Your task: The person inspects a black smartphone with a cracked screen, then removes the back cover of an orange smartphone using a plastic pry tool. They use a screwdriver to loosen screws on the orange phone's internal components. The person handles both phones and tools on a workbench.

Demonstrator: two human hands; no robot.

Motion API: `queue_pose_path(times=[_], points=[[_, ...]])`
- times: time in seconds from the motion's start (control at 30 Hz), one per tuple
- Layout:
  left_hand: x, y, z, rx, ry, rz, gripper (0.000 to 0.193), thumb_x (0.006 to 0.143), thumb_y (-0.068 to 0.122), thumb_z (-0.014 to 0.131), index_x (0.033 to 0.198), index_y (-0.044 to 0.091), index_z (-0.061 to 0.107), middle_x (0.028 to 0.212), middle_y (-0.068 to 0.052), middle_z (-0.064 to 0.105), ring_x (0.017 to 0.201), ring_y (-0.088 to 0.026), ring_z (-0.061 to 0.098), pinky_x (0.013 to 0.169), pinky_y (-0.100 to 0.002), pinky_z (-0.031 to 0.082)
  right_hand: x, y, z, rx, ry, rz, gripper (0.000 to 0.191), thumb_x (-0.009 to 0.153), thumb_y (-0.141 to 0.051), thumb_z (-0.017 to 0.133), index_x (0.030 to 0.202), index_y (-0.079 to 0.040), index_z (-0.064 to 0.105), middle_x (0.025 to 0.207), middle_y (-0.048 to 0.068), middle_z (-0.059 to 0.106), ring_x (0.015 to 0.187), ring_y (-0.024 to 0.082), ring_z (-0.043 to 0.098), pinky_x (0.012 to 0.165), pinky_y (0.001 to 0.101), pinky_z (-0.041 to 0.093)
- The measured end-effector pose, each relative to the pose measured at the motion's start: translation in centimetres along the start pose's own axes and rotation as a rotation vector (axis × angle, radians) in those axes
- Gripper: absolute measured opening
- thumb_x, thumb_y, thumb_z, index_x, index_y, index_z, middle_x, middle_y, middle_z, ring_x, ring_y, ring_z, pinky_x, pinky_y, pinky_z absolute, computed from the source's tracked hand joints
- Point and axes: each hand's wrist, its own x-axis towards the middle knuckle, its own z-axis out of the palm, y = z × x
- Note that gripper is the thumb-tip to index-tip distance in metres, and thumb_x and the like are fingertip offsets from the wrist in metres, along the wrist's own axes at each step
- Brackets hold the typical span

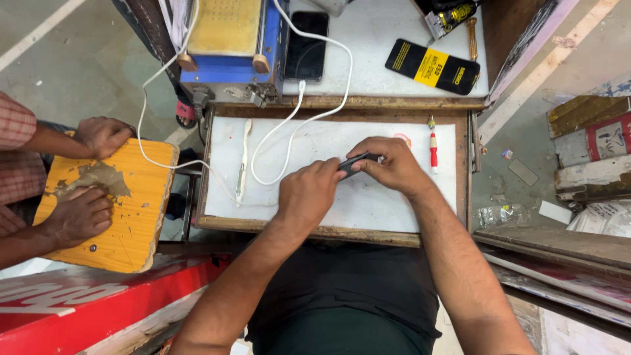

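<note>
While two hands of another person (pixel 92 177) rest on an orange board (pixel 108 204) at the far left, well apart from the work, a white cable (pixel 289 125) is seen looping across the white tabletop (pixel 368 197) from a dark phone (pixel 306 46) beside a blue and yellow machine (pixel 230 46). Near the middle, the left hand (pixel 305 194) is closed on one end of a slim dark object (pixel 358 161), its fingers pressed together around it. The object, perhaps a small handset or a tool, is held just above the tabletop between both hands. It is judged light, stiff and smooth, so slipping is likely; a hold by the long edges is advised rather than by the flat faces, which may be fragile. The right hand (pixel 394 164) is clamped on the other end, fingers curled over it. A red-handled screwdriver (pixel 433 148) lies just beside that hand.
</note>
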Motion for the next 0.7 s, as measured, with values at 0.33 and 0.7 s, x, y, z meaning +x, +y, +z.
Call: queue_pose_path(times=[0.33, 0.7], points=[[-0.8, -2.3, -0.2, 0.077, -0.007, -0.005, 0.023, 0.094, 0.027, 0.074, 0.108, 0.009, 0.074, 0.074, -0.005, 0.071, 0.063, -0.022, 0.071, 0.052, -0.035, 0.056, 0.9, -2.9, 1.0, -0.579, 0.129, -0.435, 0.026, 0.079, -0.022, 0.083, 0.103, -0.012, 0.079, 0.104, 0.001, 0.077, 0.113, 0.029, 0.067, 0.092, 0.0418, 0.049], [-2.9, -2.3, -0.4, 0.123, 0.092, 0.021, 0.024, 0.092, 0.025, 0.076, 0.107, 0.007, 0.075, 0.074, -0.005, 0.071, 0.061, -0.019, 0.070, 0.050, -0.031, 0.056, -0.2, -4.6, 4.2, -0.768, 0.097, -0.353, 0.028, 0.084, -0.022, 0.077, 0.111, -0.017, 0.076, 0.106, -0.002, 0.076, 0.111, 0.021, 0.066, 0.107, 0.0524, 0.040]])
